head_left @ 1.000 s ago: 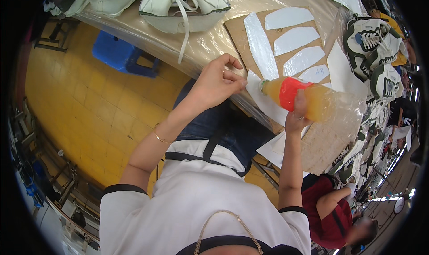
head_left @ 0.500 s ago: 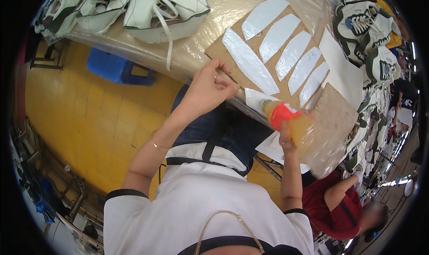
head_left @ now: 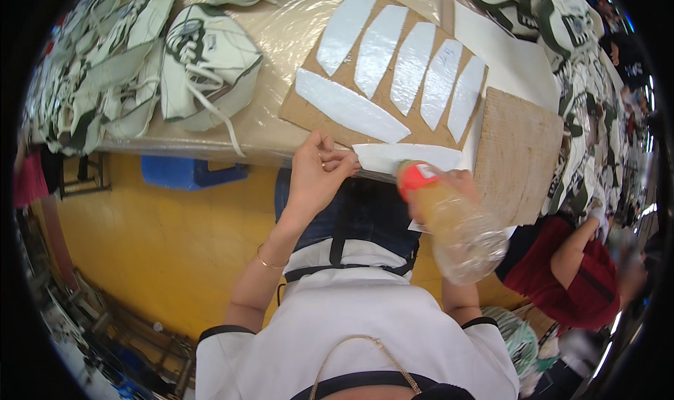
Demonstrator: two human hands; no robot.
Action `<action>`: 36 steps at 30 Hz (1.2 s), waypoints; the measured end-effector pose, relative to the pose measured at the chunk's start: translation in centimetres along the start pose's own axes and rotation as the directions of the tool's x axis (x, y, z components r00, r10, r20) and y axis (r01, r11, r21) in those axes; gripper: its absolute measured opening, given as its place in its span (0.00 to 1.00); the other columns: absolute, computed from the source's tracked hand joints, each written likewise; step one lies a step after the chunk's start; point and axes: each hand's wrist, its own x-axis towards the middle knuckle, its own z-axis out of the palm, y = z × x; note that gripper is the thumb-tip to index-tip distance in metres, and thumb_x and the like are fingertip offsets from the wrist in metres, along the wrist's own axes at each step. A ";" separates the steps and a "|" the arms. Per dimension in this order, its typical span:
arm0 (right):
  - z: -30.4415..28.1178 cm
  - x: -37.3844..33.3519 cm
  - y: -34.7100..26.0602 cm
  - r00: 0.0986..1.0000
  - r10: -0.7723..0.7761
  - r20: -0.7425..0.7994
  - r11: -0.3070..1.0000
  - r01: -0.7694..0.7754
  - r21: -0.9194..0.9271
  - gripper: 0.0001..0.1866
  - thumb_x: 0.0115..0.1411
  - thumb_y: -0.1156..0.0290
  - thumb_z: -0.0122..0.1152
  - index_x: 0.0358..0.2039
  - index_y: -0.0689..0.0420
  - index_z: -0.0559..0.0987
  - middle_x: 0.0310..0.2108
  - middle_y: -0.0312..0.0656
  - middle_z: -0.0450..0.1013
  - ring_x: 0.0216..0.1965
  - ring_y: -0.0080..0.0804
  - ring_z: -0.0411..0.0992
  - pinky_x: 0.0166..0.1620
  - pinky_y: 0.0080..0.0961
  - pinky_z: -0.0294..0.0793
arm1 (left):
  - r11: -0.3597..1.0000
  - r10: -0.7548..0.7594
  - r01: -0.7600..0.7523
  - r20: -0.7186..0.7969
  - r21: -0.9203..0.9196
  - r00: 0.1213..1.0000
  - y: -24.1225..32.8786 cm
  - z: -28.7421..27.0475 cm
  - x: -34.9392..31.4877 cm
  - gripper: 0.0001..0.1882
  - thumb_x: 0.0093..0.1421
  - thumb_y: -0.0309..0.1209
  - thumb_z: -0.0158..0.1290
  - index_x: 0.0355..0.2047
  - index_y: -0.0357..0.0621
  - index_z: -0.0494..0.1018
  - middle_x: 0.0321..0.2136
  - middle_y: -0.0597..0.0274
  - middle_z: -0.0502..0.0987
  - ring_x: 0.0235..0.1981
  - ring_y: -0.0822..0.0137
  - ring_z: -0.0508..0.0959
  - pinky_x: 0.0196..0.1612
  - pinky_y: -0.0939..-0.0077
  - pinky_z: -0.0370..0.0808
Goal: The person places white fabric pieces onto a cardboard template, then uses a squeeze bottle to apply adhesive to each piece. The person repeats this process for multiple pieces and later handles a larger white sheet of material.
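Observation:
My right hand grips a clear plastic bottle with a red cap and pale yellowish liquid, tilted with its cap toward the table edge. My left hand hovers at the table's near edge with its fingertips pinched together beside a white cut strip; whether it holds anything small I cannot tell. Just beyond lies a brown cardboard sheet carrying several white elongated cut pieces.
White and green shoe uppers with laces lie on the plastic-covered table at left, more at the right. A second cardboard sheet sits right. A blue stool stands on the yellow floor. A person in red sits at lower right.
The view has tilted so the table fills more of the picture. The bottle has come down and closer to me, and my left hand has dropped to the table's near edge.

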 end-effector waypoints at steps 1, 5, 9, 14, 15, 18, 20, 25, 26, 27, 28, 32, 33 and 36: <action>0.2 0.4 1.2 0.987 -0.012 -0.160 0.997 0.024 0.069 0.19 0.53 0.63 0.69 0.40 0.62 0.78 0.33 0.42 0.73 0.37 0.35 0.72 0.46 0.38 0.72 | 1.000 0.011 -0.011 -0.003 -0.022 1.000 0.0 0.1 0.0 0.15 0.58 0.16 0.52 0.31 0.42 0.55 0.30 0.46 0.79 0.34 0.65 0.82 0.37 0.77 0.81; 1.7 1.4 5.4 0.678 -0.022 -0.735 0.950 0.243 0.195 0.13 0.55 0.67 0.68 0.37 0.62 0.80 0.30 0.37 0.74 0.34 0.30 0.73 0.43 0.34 0.73 | 0.998 0.027 -0.027 0.013 -0.051 1.000 0.0 0.2 -0.1 0.15 0.58 0.15 0.51 0.31 0.42 0.55 0.31 0.44 0.78 0.35 0.64 0.82 0.38 0.76 0.81; 3.3 0.1 3.2 0.677 -0.378 -0.631 0.925 0.308 -0.224 0.10 0.56 0.71 0.66 0.37 0.61 0.80 0.29 0.36 0.74 0.30 0.30 0.74 0.37 0.30 0.75 | 0.999 0.013 -0.012 0.019 -0.031 1.000 0.1 0.1 -0.2 0.14 0.59 0.16 0.52 0.30 0.43 0.56 0.32 0.46 0.78 0.35 0.65 0.81 0.38 0.77 0.81; 3.8 -1.9 1.2 0.881 -0.227 -0.416 0.970 0.245 -0.011 0.10 0.55 0.72 0.67 0.37 0.60 0.79 0.31 0.38 0.76 0.32 0.34 0.75 0.35 0.31 0.75 | 1.000 0.012 -0.012 0.015 -0.010 1.000 0.3 0.1 -0.3 0.14 0.59 0.17 0.52 0.27 0.44 0.57 0.31 0.48 0.78 0.34 0.65 0.81 0.38 0.76 0.81; 3.8 -1.3 2.1 0.785 -0.236 -0.573 0.966 0.252 -0.053 0.10 0.55 0.71 0.67 0.36 0.61 0.79 0.31 0.39 0.76 0.32 0.34 0.75 0.35 0.31 0.75 | 1.000 0.021 -0.021 0.017 -0.009 1.000 0.3 0.1 -0.3 0.15 0.59 0.17 0.52 0.27 0.44 0.57 0.31 0.48 0.78 0.34 0.65 0.81 0.38 0.76 0.81; 3.3 0.4 6.2 0.616 -0.293 -0.731 0.954 0.134 -0.269 0.11 0.55 0.70 0.67 0.37 0.59 0.79 0.34 0.40 0.77 0.34 0.34 0.76 0.38 0.33 0.75 | 1.000 0.020 -0.020 0.017 -0.010 1.000 0.2 0.1 -0.3 0.15 0.59 0.17 0.53 0.27 0.45 0.57 0.31 0.49 0.78 0.34 0.67 0.81 0.39 0.76 0.81; 2.9 1.2 7.9 0.619 -0.169 -0.767 0.984 0.145 -0.099 0.14 0.57 0.68 0.65 0.43 0.53 0.78 0.40 0.40 0.76 0.40 0.37 0.75 0.43 0.36 0.75 | 0.999 0.029 -0.028 0.027 -0.020 0.999 0.2 0.1 -0.2 0.15 0.59 0.18 0.54 0.28 0.46 0.57 0.30 0.51 0.79 0.34 0.69 0.81 0.38 0.78 0.81; 5.2 1.4 4.1 0.644 -0.386 -0.661 0.912 0.376 -0.166 0.18 0.57 0.63 0.64 0.47 0.54 0.77 0.44 0.42 0.75 0.44 0.41 0.74 0.49 0.40 0.71 | 1.000 0.020 -0.020 0.031 0.018 0.999 0.2 -0.1 -0.1 0.16 0.58 0.18 0.54 0.27 0.46 0.57 0.30 0.52 0.78 0.32 0.69 0.81 0.37 0.78 0.80; 6.0 1.2 2.6 0.699 -0.446 -0.559 0.891 0.402 -0.210 0.22 0.56 0.61 0.65 0.49 0.54 0.75 0.47 0.43 0.74 0.48 0.42 0.71 0.53 0.43 0.67 | 1.000 0.027 -0.027 0.039 0.013 0.999 0.2 -0.1 -0.1 0.16 0.58 0.18 0.54 0.27 0.46 0.57 0.29 0.53 0.78 0.32 0.69 0.81 0.37 0.78 0.80; 6.8 1.0 1.2 0.736 -0.494 -0.464 0.870 0.409 -0.277 0.25 0.55 0.60 0.65 0.52 0.54 0.74 0.49 0.44 0.72 0.51 0.44 0.69 0.57 0.45 0.63 | 0.999 0.033 -0.034 0.040 0.024 0.999 0.2 -0.2 -0.2 0.16 0.58 0.18 0.54 0.27 0.47 0.57 0.29 0.53 0.78 0.32 0.69 0.81 0.37 0.78 0.81; 7.1 1.0 0.4 0.777 -0.454 -0.436 0.891 0.407 -0.202 0.29 0.54 0.59 0.66 0.55 0.55 0.72 0.52 0.44 0.71 0.55 0.45 0.67 0.61 0.48 0.59 | 0.999 0.045 -0.047 0.050 0.025 0.998 0.3 -0.2 -0.2 0.16 0.58 0.18 0.54 0.27 0.47 0.57 0.29 0.53 0.78 0.32 0.69 0.81 0.37 0.78 0.81; 5.5 2.6 1.1 0.676 -0.450 -0.584 0.879 0.451 -0.155 0.17 0.55 0.64 0.65 0.46 0.50 0.81 0.43 0.39 0.77 0.45 0.41 0.74 0.53 0.43 0.70 | 1.000 0.013 -0.014 0.048 0.021 0.999 0.4 -0.1 -0.1 0.17 0.59 0.18 0.54 0.25 0.45 0.56 0.29 0.52 0.77 0.33 0.67 0.81 0.38 0.79 0.81; 4.2 3.0 2.1 0.664 -0.284 -0.692 0.938 0.343 -0.055 0.10 0.55 0.68 0.66 0.38 0.50 0.84 0.35 0.35 0.79 0.36 0.33 0.77 0.44 0.34 0.76 | 0.999 0.014 -0.015 0.050 0.028 0.999 0.4 -0.1 -0.1 0.17 0.59 0.18 0.54 0.25 0.45 0.56 0.29 0.53 0.77 0.33 0.68 0.81 0.37 0.79 0.81; 0.4 4.1 4.7 0.590 -0.101 -0.801 0.941 0.318 0.116 0.09 0.51 0.69 0.70 0.32 0.58 0.82 0.32 0.39 0.79 0.31 0.31 0.78 0.38 0.28 0.75 | 0.999 0.013 -0.014 0.043 0.041 0.999 0.6 0.1 -0.1 0.17 0.59 0.19 0.55 0.25 0.46 0.57 0.28 0.53 0.77 0.32 0.68 0.81 0.37 0.79 0.80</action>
